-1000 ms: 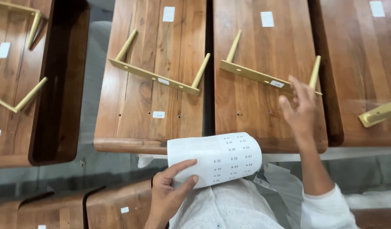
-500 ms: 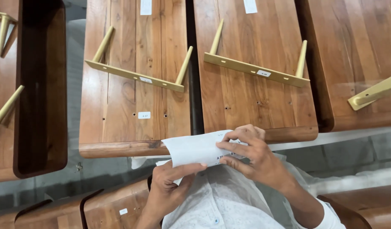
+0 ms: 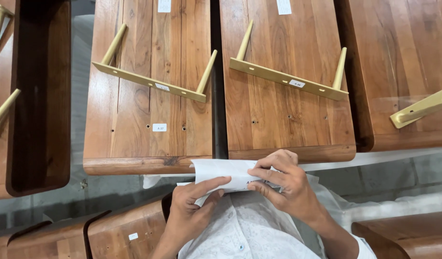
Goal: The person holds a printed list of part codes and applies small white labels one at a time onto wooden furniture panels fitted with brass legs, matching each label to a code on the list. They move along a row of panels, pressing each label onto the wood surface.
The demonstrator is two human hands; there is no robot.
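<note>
I hold a white sheet of small stickers (image 3: 221, 173), curled into a roll, close to my chest. My left hand (image 3: 192, 206) grips its lower left edge with thumb on top. My right hand (image 3: 283, 184) rests on the sheet's right part, fingertips pinching at one sticker. Just beyond the sheet lie two upturned wooden tabletops, the left one (image 3: 134, 129) and the right one (image 3: 288, 129), each carrying a brass leg bracket, the left bracket (image 3: 154, 82) and the right bracket (image 3: 288, 79).
A small white label (image 3: 159, 127) sits on the left tabletop. More wooden panels with brass legs lie at the far right (image 3: 420, 110) and far left (image 3: 3, 112). A dark wooden tray-like piece (image 3: 39, 96) stands at left. Curved wooden parts (image 3: 120, 235) sit below left.
My right hand came down from the right tabletop's edge onto the sticker sheet and now pinches at it. The sheet is held lower and closer, and the view moved nearer the tabletops.
</note>
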